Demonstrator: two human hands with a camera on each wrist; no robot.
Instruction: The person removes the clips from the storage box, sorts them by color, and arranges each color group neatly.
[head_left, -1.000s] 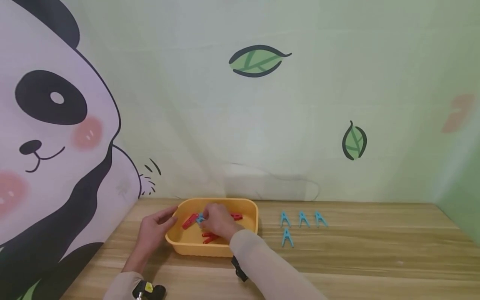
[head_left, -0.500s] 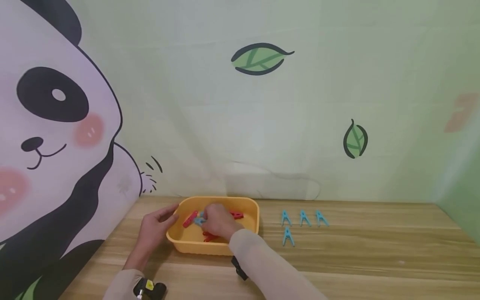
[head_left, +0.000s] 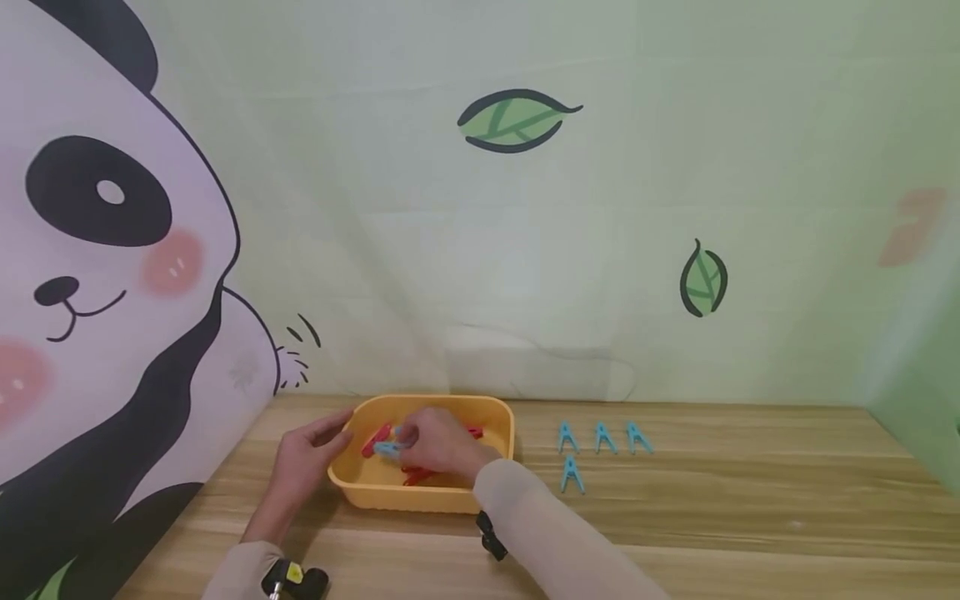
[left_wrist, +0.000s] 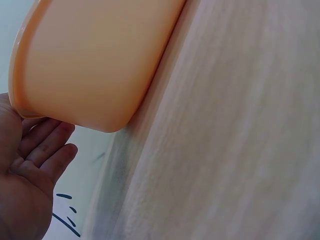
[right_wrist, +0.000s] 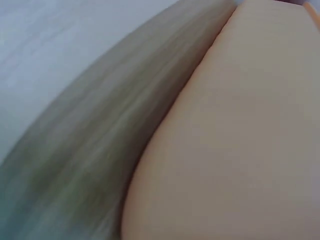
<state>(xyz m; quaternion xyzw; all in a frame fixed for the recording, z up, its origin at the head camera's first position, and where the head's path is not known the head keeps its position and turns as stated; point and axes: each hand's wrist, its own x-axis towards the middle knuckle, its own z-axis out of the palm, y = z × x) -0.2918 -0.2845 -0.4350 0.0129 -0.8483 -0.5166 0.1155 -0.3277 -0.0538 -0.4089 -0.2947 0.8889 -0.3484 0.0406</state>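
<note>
A yellow plastic basket [head_left: 405,498] stands on the table with red and blue clothespins inside. My left hand [head_left: 302,458] rests against its left rim, fingers loosely bent at the outside of the corner; the left wrist view shows the fingers [left_wrist: 50,142] just under the rim. Inside the basket, my right hand [head_left: 442,442] pinches a blue clothespin [head_left: 386,450] at its fingertips. A red clothespin [head_left: 377,439] lies left of it, and another red clothespin [head_left: 420,477] is partly under the hand. The right wrist view shows mostly the basket's outer wall [right_wrist: 230,140]; the hand's grip is hidden there.
Right of the basket, blue clothespins lie on the wooden table [head_left: 712,500]: a row along the back with a middle clothespin [head_left: 602,438], and one clothespin [head_left: 572,475] in front. Behind the table hangs a pale green cloth backdrop [head_left: 600,208] with a printed panda.
My right hand has shifted slightly, and the blue clothespin at its fingertips has moved left and turned inside the basket. My left hand stays at the rim.
</note>
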